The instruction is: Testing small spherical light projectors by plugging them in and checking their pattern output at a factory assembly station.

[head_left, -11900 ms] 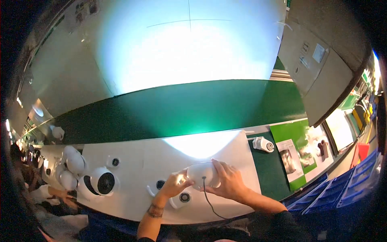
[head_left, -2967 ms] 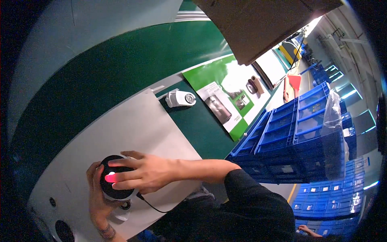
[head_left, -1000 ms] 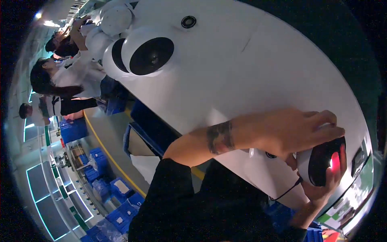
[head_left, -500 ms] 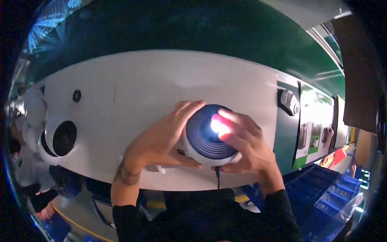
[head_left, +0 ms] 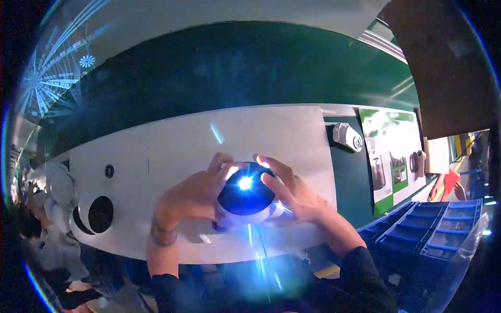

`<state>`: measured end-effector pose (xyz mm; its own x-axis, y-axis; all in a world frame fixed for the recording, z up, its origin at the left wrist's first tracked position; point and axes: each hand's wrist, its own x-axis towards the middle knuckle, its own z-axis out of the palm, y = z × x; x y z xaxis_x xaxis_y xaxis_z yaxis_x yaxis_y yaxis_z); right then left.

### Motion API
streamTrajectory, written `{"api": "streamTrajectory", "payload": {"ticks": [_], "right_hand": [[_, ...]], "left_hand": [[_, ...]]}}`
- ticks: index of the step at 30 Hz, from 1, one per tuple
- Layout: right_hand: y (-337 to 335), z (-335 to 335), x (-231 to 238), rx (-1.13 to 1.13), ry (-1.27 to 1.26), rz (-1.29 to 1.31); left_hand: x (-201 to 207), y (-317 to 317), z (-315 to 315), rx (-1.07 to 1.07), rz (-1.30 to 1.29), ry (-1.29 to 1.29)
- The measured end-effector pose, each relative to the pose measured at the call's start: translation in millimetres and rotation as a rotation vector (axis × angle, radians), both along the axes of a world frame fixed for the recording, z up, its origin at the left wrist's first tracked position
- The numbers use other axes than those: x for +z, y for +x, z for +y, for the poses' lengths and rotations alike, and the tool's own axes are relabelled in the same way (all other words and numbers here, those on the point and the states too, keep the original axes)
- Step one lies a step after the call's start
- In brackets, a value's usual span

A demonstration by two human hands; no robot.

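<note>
A round lamp-like projector (head_left: 245, 203) with a white body, a dark domed front and a bright bluish-white light is held between my hands over the white tabletop. My left hand (head_left: 195, 193) wraps its left side, with fingertips at the upper rim beside the light. My right hand (head_left: 295, 188) grips the right side, index finger and thumb at the dark front's edge. Glare hides detail around the light. Below the body a thin cable runs toward me. A small dark round piece (head_left: 219, 226) and a small white piece (head_left: 205, 238) lie close to my left wrist.
At the left of the table are a white round housing with a black disc (head_left: 100, 214) and a small black ring (head_left: 109, 170). A white device (head_left: 347, 137) sits at the right near a green-white printed sheet (head_left: 391, 201). Blue bins (head_left: 433, 224) stand lower right; people are at far left.
My view has tilted, so the table sits lower. My right fingers have moved off the light, which now shines uncovered toward me. Both hands still hold the projector.
</note>
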<state>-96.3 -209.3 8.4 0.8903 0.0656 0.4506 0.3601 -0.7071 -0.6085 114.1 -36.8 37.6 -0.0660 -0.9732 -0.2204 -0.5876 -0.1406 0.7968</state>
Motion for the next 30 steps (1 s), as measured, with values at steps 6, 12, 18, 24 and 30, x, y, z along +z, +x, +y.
{"api": "streamTrajectory", "payload": {"ticks": [6, 12, 18, 24, 30], "right_hand": [[-4.6, -1.2, 1.2, -0.019, -0.075, 0.031], [-5.4, -1.7, 3.7, -0.018, -0.079, 0.044], [-3.6, 1.0, 2.8, -0.043, -0.049, 0.088], [-4.0, -1.5, 4.7, -0.028, -0.109, 0.091], [-1.4, -0.9, 0.1, 0.005, -0.008, 0.014]], "left_hand": [[-0.7, -2.9, 0.6, -0.025, -0.032, -0.19], [2.5, -2.2, -1.5, -0.025, -0.061, -0.21], [-3.5, -2.8, 1.8, -0.014, -0.019, -0.192], [0.4, -4.7, 1.6, 0.006, -0.041, -0.142], [4.5, -5.5, 0.2, 0.008, -0.082, -0.118]]}}
